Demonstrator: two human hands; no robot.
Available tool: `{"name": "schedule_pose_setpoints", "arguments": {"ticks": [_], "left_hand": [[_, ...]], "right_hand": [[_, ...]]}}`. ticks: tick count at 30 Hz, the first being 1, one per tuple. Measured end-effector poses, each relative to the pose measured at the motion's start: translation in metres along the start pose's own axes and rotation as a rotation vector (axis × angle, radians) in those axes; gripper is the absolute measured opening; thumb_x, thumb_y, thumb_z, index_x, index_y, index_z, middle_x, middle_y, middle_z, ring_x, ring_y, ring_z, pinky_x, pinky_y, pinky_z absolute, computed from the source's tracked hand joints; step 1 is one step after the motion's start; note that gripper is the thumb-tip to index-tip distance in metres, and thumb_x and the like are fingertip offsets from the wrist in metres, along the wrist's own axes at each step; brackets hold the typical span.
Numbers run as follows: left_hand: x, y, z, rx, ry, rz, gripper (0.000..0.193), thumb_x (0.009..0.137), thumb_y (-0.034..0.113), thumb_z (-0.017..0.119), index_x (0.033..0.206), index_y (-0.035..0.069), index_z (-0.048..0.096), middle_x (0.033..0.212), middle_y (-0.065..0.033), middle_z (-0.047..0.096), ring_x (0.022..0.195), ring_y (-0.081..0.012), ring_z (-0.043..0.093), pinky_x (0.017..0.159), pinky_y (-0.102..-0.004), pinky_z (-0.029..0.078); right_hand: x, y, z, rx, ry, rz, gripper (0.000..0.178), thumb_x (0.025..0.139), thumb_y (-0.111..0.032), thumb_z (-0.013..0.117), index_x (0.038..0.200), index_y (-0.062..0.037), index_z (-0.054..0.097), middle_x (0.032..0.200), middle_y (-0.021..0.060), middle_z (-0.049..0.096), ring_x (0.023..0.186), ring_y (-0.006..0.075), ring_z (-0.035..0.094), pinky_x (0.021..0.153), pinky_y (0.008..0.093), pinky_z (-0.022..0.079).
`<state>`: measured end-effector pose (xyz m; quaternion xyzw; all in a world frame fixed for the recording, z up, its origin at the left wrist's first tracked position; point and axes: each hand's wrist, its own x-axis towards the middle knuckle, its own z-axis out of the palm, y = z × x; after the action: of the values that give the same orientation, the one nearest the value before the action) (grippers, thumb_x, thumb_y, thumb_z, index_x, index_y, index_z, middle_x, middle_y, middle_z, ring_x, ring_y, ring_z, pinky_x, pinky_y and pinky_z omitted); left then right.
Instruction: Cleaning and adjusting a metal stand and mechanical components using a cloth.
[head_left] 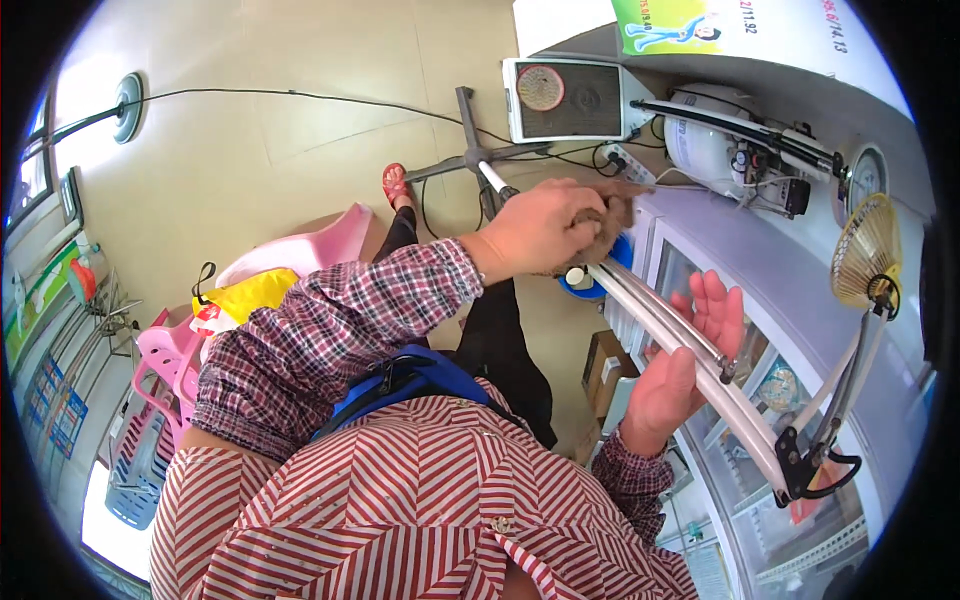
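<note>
Left hand point(545, 228) closed on a brownish rag point(612, 212) wiping the curved white bar point(690, 345); right hand point(685, 365), open, props it—best kept braced, strokes lengthwise.

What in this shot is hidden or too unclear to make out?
Head view only:
- Brown cloth: mostly hidden under the left hand.
- Curved white bars: underside hidden behind the right hand.
- Blue round thing: partly hidden by bars.
- Display counter contents: too small, distorted.
</note>
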<state>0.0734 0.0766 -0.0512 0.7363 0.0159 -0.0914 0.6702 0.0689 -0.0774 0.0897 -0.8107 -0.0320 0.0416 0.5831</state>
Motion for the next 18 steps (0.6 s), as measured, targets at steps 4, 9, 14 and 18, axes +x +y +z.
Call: {"name": "schedule_pose_setpoints", "arguments": {"ticks": [4,9,14,18], "left_hand": [[0.000,-0.042,0.000,0.055,-0.025,-0.137,0.026,0.082,0.020,0.054,0.104,0.005,0.058,0.103,-0.0164,0.057,0.095,-0.0357,0.056,0.084,-0.0405,0.046],[-0.020,-0.065,-0.015,0.055,-0.024,-0.283,0.024,0.082,0.016,0.056,0.102,0.004,0.058,0.102,-0.0169,0.056,0.094,-0.0357,0.056,0.082,-0.0406,0.046],[-0.037,-0.030,-0.029,-0.037,-0.005,-0.169,0.022,0.080,0.009,0.059,0.102,0.004,0.058,0.096,-0.0157,0.055,0.090,-0.0350,0.057,0.078,-0.0391,0.046],[-0.052,0.009,-0.045,-0.040,-0.077,-0.064,0.023,0.080,0.002,0.059,0.103,0.000,0.056,0.092,-0.0139,0.051,0.083,-0.0289,0.056,0.073,-0.0335,0.045]], "right_hand": [[-0.002,0.000,0.002,-0.028,-0.006,0.027,0.073,0.082,-0.033,0.057,0.139,0.0022,0.027,0.133,0.0198,0.042,0.121,0.0287,0.043,0.099,0.0402,0.037],[-0.002,0.001,0.002,-0.019,-0.046,-0.021,0.070,0.079,-0.021,0.052,0.140,0.0029,0.025,0.131,0.0224,0.043,0.120,0.0302,0.043,0.099,0.0404,0.037],[0.000,0.004,0.004,0.006,-0.043,-0.021,0.072,0.078,-0.021,0.053,0.140,0.0027,0.025,0.131,0.0221,0.043,0.119,0.0297,0.044,0.099,0.0402,0.037],[-0.002,0.003,0.001,0.054,-0.053,-0.029,0.074,0.077,-0.021,0.054,0.140,0.0019,0.025,0.130,0.0212,0.044,0.118,0.0288,0.044,0.099,0.0395,0.037]]}}
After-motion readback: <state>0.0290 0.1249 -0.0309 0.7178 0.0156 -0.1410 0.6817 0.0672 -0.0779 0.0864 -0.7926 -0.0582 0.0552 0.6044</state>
